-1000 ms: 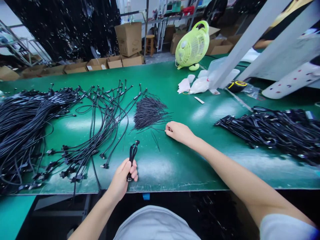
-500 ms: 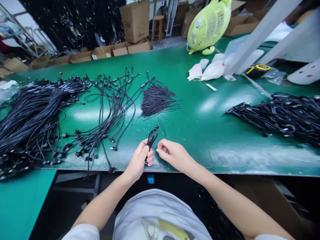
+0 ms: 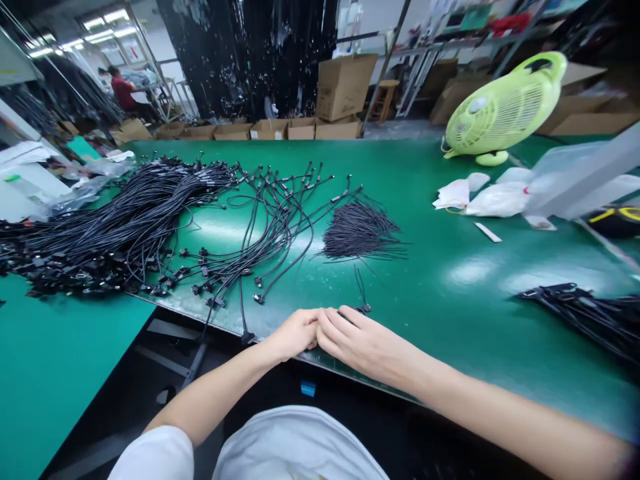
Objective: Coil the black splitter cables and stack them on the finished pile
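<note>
My left hand [image 3: 296,335] is closed at the table's front edge around a coiled black cable, which is mostly hidden. A dark connector [image 3: 366,308] of that cable shows just past the fingers. My right hand [image 3: 353,340] lies against the left, its fingers bent over the same coil; the fingertips are out of sight. Beyond the hands lies a pile of thin black wire ties [image 3: 359,230], with a few loose ties [image 3: 360,280] nearer me. Left of it, loose black cables [image 3: 270,233] with connectors are spread out.
A large heap of black cables [image 3: 125,213] covers the left of the green table [image 3: 430,300]. Bundled cables [image 3: 590,313] lie at the right. A green fan [image 3: 505,107], white plastic bags [image 3: 500,197] and a white strip [image 3: 487,232] sit farther back. Cardboard boxes [image 3: 270,130] line the far edge.
My right hand has come left and closed in against my left hand, covering the coiled cable that showed before. The view has tilted up and swung left.
</note>
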`<act>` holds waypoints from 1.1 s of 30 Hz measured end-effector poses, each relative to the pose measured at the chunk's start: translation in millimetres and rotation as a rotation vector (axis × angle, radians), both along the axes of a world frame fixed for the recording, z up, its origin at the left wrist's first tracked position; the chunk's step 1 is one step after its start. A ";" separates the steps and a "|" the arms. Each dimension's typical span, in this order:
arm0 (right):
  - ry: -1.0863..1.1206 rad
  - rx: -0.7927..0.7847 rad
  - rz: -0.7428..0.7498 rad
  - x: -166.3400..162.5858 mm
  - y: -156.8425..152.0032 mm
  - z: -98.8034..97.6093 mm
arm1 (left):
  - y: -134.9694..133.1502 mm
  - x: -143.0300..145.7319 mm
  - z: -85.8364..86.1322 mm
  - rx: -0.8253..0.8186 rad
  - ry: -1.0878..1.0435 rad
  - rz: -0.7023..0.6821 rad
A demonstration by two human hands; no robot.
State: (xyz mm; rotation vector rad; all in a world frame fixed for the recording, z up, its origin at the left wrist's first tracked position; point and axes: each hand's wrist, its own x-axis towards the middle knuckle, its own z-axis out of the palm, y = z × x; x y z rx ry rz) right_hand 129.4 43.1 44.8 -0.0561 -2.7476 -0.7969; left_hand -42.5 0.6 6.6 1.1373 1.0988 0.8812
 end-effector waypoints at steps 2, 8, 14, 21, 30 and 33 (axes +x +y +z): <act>-0.099 0.067 -0.034 0.5 -1.0 1.9 | 2.0 -1.8 0.0 -0.177 -0.162 -0.029; -0.280 0.162 -0.037 1.3 -11.1 8.4 | 2.2 -1.6 4.6 -0.345 -0.247 -0.124; -0.263 0.039 -0.157 6.0 -2.2 -3.2 | 0.4 15.4 5.7 -0.229 -0.111 -0.048; 0.309 -0.837 -0.577 -5.8 24.5 -16.3 | 16.1 33.5 0.7 0.024 0.041 0.327; 0.807 -0.963 -0.520 3.2 27.2 -15.9 | 30.5 28.5 16.5 0.202 0.165 0.223; 0.864 -1.058 -0.489 3.9 24.8 -15.7 | 30.0 30.0 3.3 0.198 0.176 0.274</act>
